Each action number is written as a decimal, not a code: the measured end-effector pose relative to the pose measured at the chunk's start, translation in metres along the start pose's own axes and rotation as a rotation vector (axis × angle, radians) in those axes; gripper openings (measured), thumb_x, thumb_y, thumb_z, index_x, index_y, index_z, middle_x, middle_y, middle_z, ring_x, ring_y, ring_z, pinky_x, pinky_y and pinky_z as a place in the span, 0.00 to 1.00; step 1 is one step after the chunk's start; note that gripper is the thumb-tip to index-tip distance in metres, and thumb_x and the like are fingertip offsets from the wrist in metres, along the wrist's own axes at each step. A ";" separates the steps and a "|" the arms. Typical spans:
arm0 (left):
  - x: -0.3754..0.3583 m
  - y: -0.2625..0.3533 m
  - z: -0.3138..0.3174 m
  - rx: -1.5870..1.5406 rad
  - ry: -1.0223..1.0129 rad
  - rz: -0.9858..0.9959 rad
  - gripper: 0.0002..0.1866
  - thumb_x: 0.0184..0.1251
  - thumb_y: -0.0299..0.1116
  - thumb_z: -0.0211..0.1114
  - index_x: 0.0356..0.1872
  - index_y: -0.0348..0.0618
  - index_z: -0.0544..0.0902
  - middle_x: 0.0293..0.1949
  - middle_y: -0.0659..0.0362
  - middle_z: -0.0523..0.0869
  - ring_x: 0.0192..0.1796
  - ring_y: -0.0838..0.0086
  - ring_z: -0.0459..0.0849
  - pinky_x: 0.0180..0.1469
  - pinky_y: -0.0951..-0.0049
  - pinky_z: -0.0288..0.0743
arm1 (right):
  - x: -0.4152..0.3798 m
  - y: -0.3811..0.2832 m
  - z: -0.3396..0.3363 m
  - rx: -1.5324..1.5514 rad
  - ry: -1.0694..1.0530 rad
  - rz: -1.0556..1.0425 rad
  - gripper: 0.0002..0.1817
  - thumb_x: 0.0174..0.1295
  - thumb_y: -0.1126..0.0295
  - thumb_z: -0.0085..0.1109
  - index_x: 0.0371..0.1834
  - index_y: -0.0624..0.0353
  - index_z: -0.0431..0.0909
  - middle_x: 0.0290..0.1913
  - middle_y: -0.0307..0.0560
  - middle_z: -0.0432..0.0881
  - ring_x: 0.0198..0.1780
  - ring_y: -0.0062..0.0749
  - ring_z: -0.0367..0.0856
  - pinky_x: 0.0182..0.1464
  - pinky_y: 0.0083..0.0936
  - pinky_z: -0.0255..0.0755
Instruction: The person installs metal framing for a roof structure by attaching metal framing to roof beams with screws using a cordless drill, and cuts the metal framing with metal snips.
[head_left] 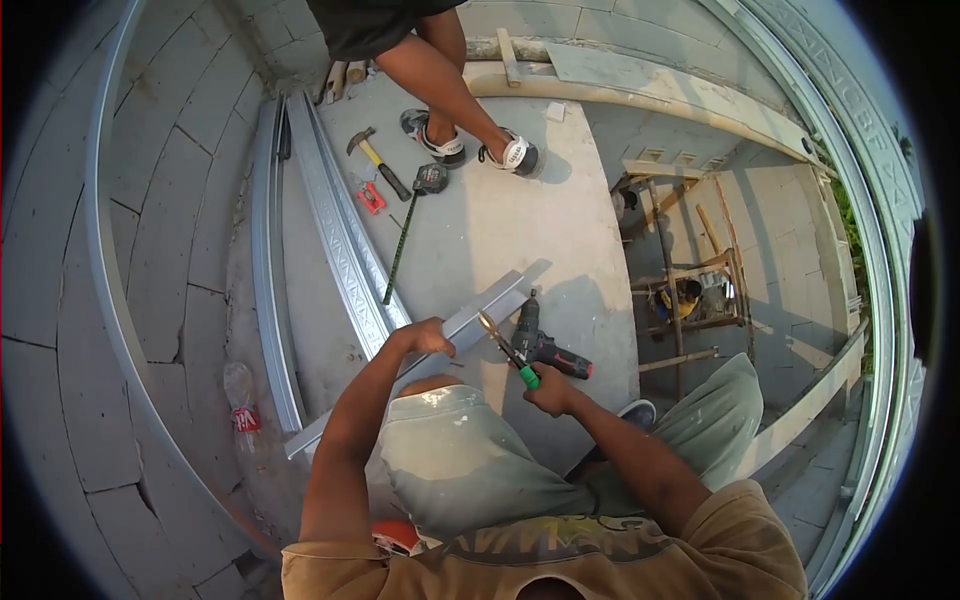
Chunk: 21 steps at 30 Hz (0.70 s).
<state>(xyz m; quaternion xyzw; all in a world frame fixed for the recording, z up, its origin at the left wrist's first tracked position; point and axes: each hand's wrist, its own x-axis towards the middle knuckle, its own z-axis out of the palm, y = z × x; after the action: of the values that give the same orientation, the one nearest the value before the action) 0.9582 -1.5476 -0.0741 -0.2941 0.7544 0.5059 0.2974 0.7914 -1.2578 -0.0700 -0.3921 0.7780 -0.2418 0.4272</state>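
Observation:
A short length of light metal channel [485,312] lies slantwise across in front of my knee. My left hand [428,338] is closed around its near edge. In my right hand [550,392] is a pair of green-handled snips [508,350], jaws pointing up and left, close beside the channel. Just beyond the snips a black and red cordless drill [545,343] rests on the concrete floor.
Long metal channels [345,230] lie to the left, by a hammer [378,164], red clip-like tool [371,198] and extended tape measure [431,179]. Another person's legs [440,85] stand ahead. The slab drops off right, above wooden scaffolding [675,270]. A bottle [242,410] stands left.

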 end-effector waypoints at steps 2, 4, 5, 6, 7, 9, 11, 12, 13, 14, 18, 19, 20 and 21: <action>-0.024 0.017 -0.013 0.023 0.001 0.033 0.37 0.44 0.45 0.75 0.56 0.33 0.82 0.50 0.43 0.87 0.53 0.55 0.85 0.58 0.64 0.76 | 0.001 -0.006 -0.002 -0.013 0.027 -0.049 0.15 0.47 0.67 0.66 0.35 0.65 0.76 0.29 0.57 0.81 0.33 0.44 0.81 0.40 0.38 0.74; -0.044 0.030 -0.026 0.094 0.094 0.012 0.35 0.45 0.44 0.74 0.55 0.33 0.82 0.47 0.43 0.88 0.52 0.55 0.86 0.57 0.64 0.76 | 0.003 -0.021 -0.011 0.104 -0.089 0.019 0.16 0.47 0.67 0.67 0.35 0.66 0.76 0.31 0.58 0.82 0.35 0.43 0.82 0.41 0.38 0.74; -0.039 0.024 -0.032 0.112 0.088 0.011 0.37 0.46 0.45 0.74 0.59 0.34 0.81 0.50 0.42 0.87 0.54 0.54 0.85 0.59 0.64 0.76 | 0.007 -0.024 -0.013 0.112 -0.087 0.007 0.16 0.47 0.67 0.67 0.35 0.66 0.76 0.31 0.58 0.82 0.35 0.43 0.82 0.41 0.38 0.74; -0.048 0.026 -0.040 0.130 0.094 0.005 0.37 0.46 0.45 0.74 0.59 0.34 0.81 0.50 0.42 0.87 0.54 0.54 0.85 0.59 0.64 0.76 | 0.012 -0.026 -0.013 0.089 -0.046 -0.046 0.17 0.48 0.67 0.67 0.36 0.66 0.77 0.30 0.57 0.82 0.34 0.41 0.81 0.41 0.38 0.74; -0.056 0.032 -0.048 0.125 0.133 0.029 0.38 0.47 0.46 0.74 0.61 0.35 0.79 0.51 0.42 0.87 0.55 0.54 0.85 0.59 0.64 0.75 | 0.018 -0.028 -0.015 0.069 0.008 -0.096 0.17 0.48 0.67 0.67 0.38 0.67 0.78 0.30 0.56 0.82 0.34 0.38 0.81 0.41 0.38 0.74; -0.046 0.029 -0.068 0.183 0.214 0.071 0.40 0.50 0.48 0.74 0.65 0.37 0.76 0.54 0.43 0.86 0.57 0.54 0.84 0.62 0.63 0.74 | 0.037 -0.034 -0.021 0.134 0.002 -0.107 0.20 0.48 0.64 0.68 0.41 0.66 0.79 0.35 0.60 0.83 0.39 0.47 0.82 0.45 0.40 0.75; -0.075 0.074 -0.083 0.160 0.249 0.104 0.38 0.52 0.46 0.73 0.65 0.38 0.77 0.54 0.43 0.86 0.57 0.54 0.84 0.62 0.64 0.74 | 0.043 -0.042 -0.042 0.282 -0.099 -0.013 0.24 0.51 0.59 0.68 0.45 0.65 0.82 0.39 0.64 0.85 0.43 0.57 0.84 0.49 0.43 0.76; -0.080 0.088 -0.087 0.153 0.224 0.076 0.37 0.53 0.45 0.72 0.64 0.38 0.77 0.53 0.43 0.86 0.57 0.55 0.84 0.62 0.64 0.74 | 0.043 -0.051 -0.053 0.386 -0.173 0.075 0.24 0.52 0.57 0.69 0.47 0.64 0.83 0.39 0.63 0.85 0.43 0.57 0.84 0.49 0.43 0.76; -0.081 0.097 -0.089 0.143 0.202 0.038 0.36 0.53 0.44 0.72 0.64 0.38 0.77 0.53 0.44 0.86 0.56 0.55 0.85 0.62 0.64 0.74 | 0.047 -0.049 -0.057 0.289 -0.071 0.008 0.25 0.54 0.54 0.70 0.47 0.64 0.83 0.37 0.59 0.86 0.42 0.51 0.85 0.49 0.41 0.77; -0.079 0.104 -0.088 0.173 0.172 0.056 0.36 0.53 0.44 0.72 0.64 0.38 0.77 0.53 0.44 0.86 0.56 0.55 0.85 0.62 0.64 0.74 | 0.048 -0.047 -0.058 0.183 0.021 -0.056 0.26 0.55 0.51 0.72 0.47 0.63 0.83 0.35 0.54 0.87 0.41 0.46 0.86 0.49 0.38 0.78; -0.067 0.128 -0.087 0.202 0.231 0.033 0.36 0.54 0.46 0.72 0.62 0.31 0.77 0.52 0.42 0.86 0.55 0.56 0.84 0.61 0.64 0.74 | 0.034 -0.053 -0.060 0.180 0.238 0.001 0.30 0.52 0.45 0.73 0.45 0.62 0.85 0.39 0.58 0.87 0.44 0.53 0.86 0.50 0.41 0.78; -0.070 0.137 -0.087 0.245 0.250 -0.020 0.36 0.52 0.44 0.72 0.61 0.32 0.77 0.51 0.42 0.86 0.55 0.56 0.85 0.60 0.64 0.75 | 0.024 -0.059 -0.064 0.159 0.266 -0.016 0.33 0.52 0.42 0.72 0.45 0.63 0.84 0.38 0.60 0.86 0.45 0.55 0.86 0.51 0.44 0.78; -0.071 0.143 -0.087 0.286 0.271 -0.072 0.35 0.51 0.43 0.73 0.60 0.33 0.78 0.51 0.43 0.87 0.54 0.56 0.85 0.59 0.63 0.76 | 0.014 -0.065 -0.069 0.135 0.292 -0.035 0.35 0.51 0.40 0.72 0.45 0.65 0.84 0.37 0.62 0.86 0.46 0.57 0.86 0.51 0.46 0.78; -0.064 0.135 -0.091 0.287 0.255 -0.081 0.37 0.48 0.44 0.75 0.60 0.33 0.78 0.50 0.43 0.87 0.54 0.55 0.85 0.59 0.63 0.76 | 0.003 -0.072 -0.074 0.133 0.294 -0.032 0.35 0.51 0.40 0.72 0.45 0.65 0.84 0.37 0.62 0.86 0.46 0.57 0.86 0.51 0.46 0.78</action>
<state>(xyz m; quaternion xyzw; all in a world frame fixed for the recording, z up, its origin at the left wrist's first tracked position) 0.8861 -1.5813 0.0815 -0.3403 0.8381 0.3393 0.2584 0.7564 -1.2990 0.0181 -0.3356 0.8081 -0.3544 0.3299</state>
